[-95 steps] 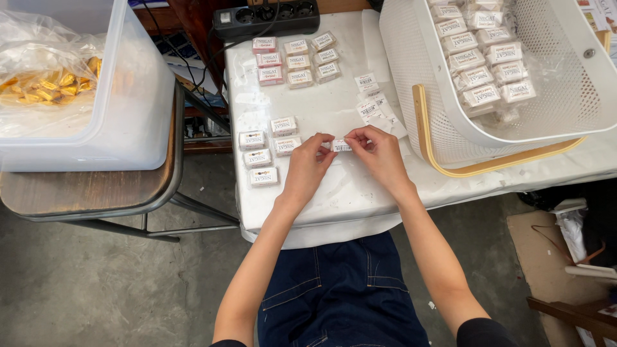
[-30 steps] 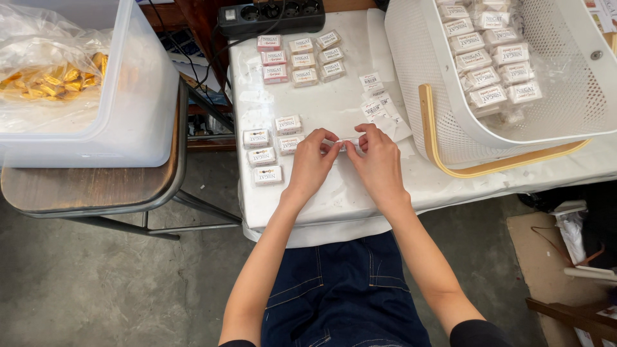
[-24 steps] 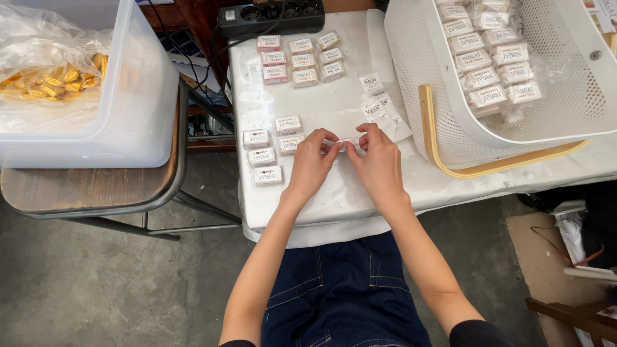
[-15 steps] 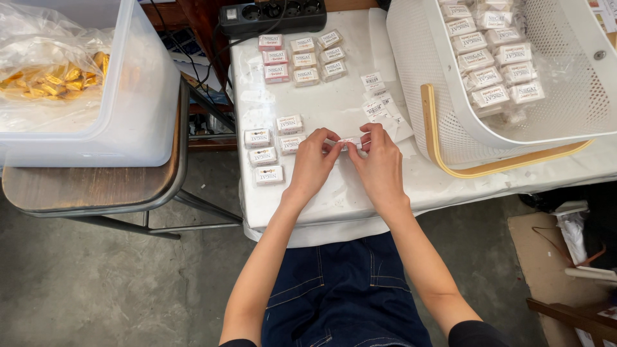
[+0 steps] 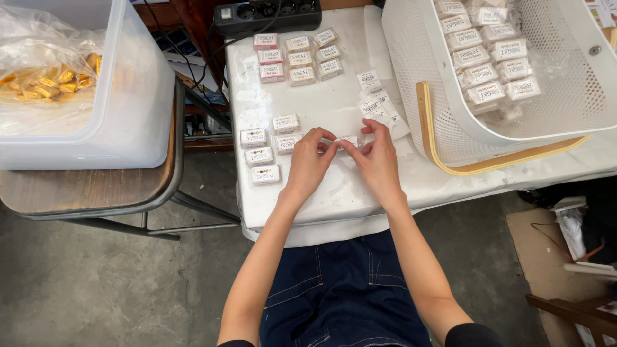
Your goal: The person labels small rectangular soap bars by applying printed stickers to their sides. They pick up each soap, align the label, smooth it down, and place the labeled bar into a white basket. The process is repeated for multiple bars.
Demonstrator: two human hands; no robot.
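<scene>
A white-covered surface (image 5: 334,193) filled the middle of the room, with the person seated at its near edge in dark blue jeans (image 5: 340,295). To the left, on a round-cornered wooden side table (image 5: 96,189), stood a big translucent plastic bin (image 5: 128,96) holding a clear bag of gold-wrapped sweets (image 5: 45,77). At the right, a white perforated basket (image 5: 565,83) with a pale wooden handle (image 5: 450,154) lay tilted on the surface, and stacks of small wrapped white bars (image 5: 488,51) sat inside it. A black power strip (image 5: 267,14) ran along the far edge.

On the surface itself, six wrapped bars (image 5: 295,56) lay in two rows near the power strip. Five more (image 5: 267,148) sat in a cluster just left of the hands. A few flat label stickers (image 5: 376,103) were scattered near the basket's rim.

The left hand (image 5: 308,164) and right hand (image 5: 379,160) met over the middle of the surface, fingertips pointing inward. Between them they pinched a single small wrapped bar (image 5: 349,140), each grip closed on one end of it, and the bar was low over the cloth, just right of the cluster; whether it touched the cloth I could not tell.
</scene>
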